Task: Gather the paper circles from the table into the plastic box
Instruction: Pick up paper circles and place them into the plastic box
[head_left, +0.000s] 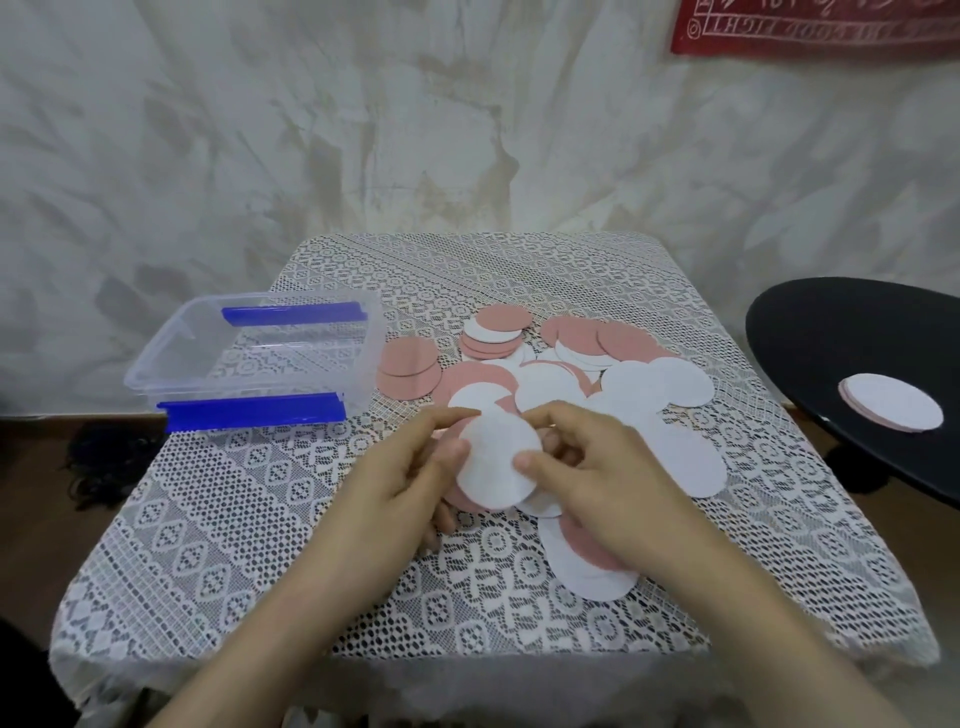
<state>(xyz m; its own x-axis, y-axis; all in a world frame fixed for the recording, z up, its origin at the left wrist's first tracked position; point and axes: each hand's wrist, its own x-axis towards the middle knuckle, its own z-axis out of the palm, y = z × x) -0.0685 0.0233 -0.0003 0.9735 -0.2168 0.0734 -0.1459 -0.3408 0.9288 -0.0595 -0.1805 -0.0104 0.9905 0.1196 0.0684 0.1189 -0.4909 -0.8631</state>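
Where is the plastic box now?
Head view: the plastic box stands at the left edge of the table, just left of the pink paper circles.

Scattered in an overlapping heap across the middle of the lace-covered table (260, 519): paper circles (545, 376), lying flat, some pink side up, some white. Lifted just above the heap's near edge, white face up: small stack of circles (498, 462), pinched at its rim between left hand (410, 467) and right hand (587, 467). Upright just left of the heap: clear plastic box (171, 338), lidless, empty, with blue clips along both long sides.
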